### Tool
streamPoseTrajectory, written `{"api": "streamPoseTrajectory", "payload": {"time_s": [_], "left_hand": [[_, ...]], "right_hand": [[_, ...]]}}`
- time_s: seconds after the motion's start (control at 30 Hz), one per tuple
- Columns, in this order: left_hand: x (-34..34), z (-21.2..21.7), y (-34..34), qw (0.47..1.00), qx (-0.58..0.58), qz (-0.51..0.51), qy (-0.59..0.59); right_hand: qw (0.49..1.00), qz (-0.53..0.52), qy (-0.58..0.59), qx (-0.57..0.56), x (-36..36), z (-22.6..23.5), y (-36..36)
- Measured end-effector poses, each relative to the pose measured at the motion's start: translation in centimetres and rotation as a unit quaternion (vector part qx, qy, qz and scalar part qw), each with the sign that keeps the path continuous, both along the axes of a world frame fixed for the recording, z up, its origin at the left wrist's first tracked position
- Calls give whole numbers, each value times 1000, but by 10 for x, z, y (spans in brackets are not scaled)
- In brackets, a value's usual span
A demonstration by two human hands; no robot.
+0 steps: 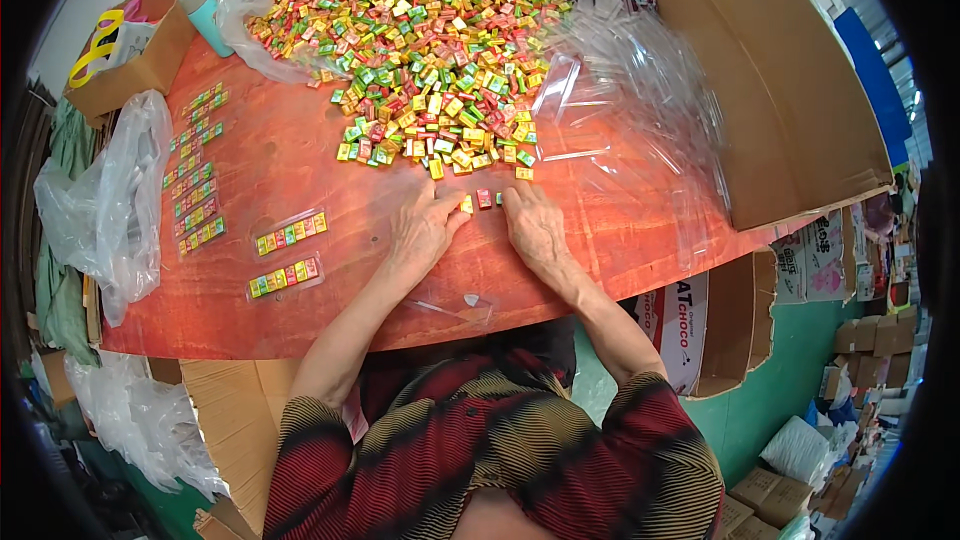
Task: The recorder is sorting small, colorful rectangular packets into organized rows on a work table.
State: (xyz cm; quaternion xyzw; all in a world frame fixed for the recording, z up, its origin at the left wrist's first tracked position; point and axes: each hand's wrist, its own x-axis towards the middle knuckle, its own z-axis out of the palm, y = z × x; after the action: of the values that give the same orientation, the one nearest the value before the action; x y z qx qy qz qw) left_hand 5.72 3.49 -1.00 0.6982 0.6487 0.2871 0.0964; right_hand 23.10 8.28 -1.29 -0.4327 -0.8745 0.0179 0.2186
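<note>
Left hand [424,224]: fingers nearly closed at 1 yellow box [467,205]. Right hand [535,224]: likewise, 1 green box [499,199]. Holds unclear. Tabletop [210,305], between: 1 red box [484,198]. Apparent step: alignment; next move calls for light nudging.

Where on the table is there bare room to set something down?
The table is bare between the packs at its left and the left hand, beyond two more packs, and between the right hand and the clear trays. Crowded: the far side, under the pile and trays, and between the hands, where blocks lie.
</note>
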Motion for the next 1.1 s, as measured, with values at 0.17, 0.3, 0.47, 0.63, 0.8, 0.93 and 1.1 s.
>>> {"api": "streamPoseTrajectory", "payload": {"time_s": [0.17, 0.3, 0.47, 0.63, 0.8, 0.93, 1.1], "left_hand": [[-1, -4, 3, 1000, 2, 2, -1], [-1, -2, 3, 1000, 12, -3, -4], [-4, 0, 4, 1000, -1, -14, -12], [-7, -1, 9, 1000, -1, -21, -14], [-7, 5, 6, 1000, -22, -20, -6], [-18, 10, 1, 998, -4, -42, -47], [-24, 9, 7, 994, -52, -87, -45]], "right_hand": [[992, -53, -3, -116, -8, 9, -1], [994, -59, 44, -77, 4, 13, 7], [997, -13, 36, -65, 19, 5, 21], [989, -20, 50, -134, 17, -1, 24], [974, 29, 65, -213, 13, 4, 19], [983, 22, 78, -166, 11, 22, 15], [979, 119, 63, -152, 0, 10, 14]]}}
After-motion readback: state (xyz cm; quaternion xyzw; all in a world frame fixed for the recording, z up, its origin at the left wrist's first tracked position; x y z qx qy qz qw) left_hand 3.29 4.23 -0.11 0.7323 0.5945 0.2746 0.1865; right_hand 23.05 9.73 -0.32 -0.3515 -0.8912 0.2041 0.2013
